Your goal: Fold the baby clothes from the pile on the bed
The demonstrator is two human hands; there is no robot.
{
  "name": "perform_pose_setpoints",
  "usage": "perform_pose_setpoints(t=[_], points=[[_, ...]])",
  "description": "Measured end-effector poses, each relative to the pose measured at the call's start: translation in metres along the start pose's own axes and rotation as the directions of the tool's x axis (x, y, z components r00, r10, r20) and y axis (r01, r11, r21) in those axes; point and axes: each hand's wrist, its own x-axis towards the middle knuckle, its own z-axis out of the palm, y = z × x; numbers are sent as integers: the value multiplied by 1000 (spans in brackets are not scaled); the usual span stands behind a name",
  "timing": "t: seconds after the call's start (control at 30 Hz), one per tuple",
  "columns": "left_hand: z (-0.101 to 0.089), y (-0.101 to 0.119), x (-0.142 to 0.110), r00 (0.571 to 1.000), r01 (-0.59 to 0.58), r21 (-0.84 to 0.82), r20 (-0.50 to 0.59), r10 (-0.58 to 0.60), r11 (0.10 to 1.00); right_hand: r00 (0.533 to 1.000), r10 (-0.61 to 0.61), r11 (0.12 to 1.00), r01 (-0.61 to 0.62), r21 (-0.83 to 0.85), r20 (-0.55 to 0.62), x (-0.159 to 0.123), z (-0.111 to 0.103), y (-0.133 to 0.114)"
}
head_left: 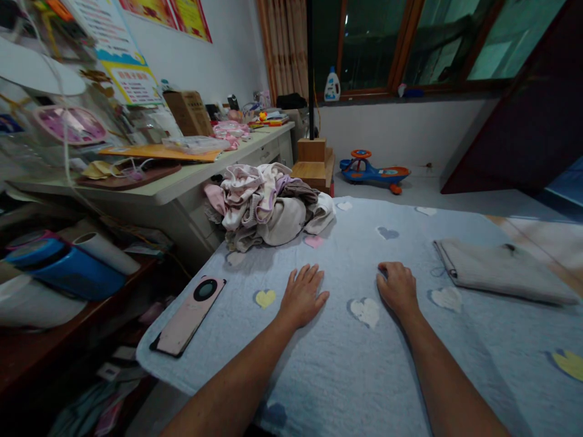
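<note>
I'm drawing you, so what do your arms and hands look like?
My left arm and right arm show no sleeves, cables or drawn markings. My left hand and right hand have no gloves, and I see no rings, watch or bracelet.

And here's the pale-blue cover [346, 370], spread wide with a rounded near-left corner, scattered with hearts in white, yellow, pink and grey-blue! Up at the far left sits a heap of crumpled clothes [285, 220], pinks, creams and greys all tangled. Nearer, down the left edge, lies the phone [186, 321], round camera disc facing up. Across on the right, a folded grey garment [496, 273] lies flat. Between them, the left hand [301, 297] rests fingers spread, the right hand [398, 291] fingers curled.
</note>
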Motion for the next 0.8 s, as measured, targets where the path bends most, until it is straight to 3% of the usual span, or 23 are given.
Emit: perform_pose_setpoints(t=[0.8], points=[[-5,2,-1,1000,23,-103,2,-23,994,999,-24,998,26,-51,43,0,-7,-3]])
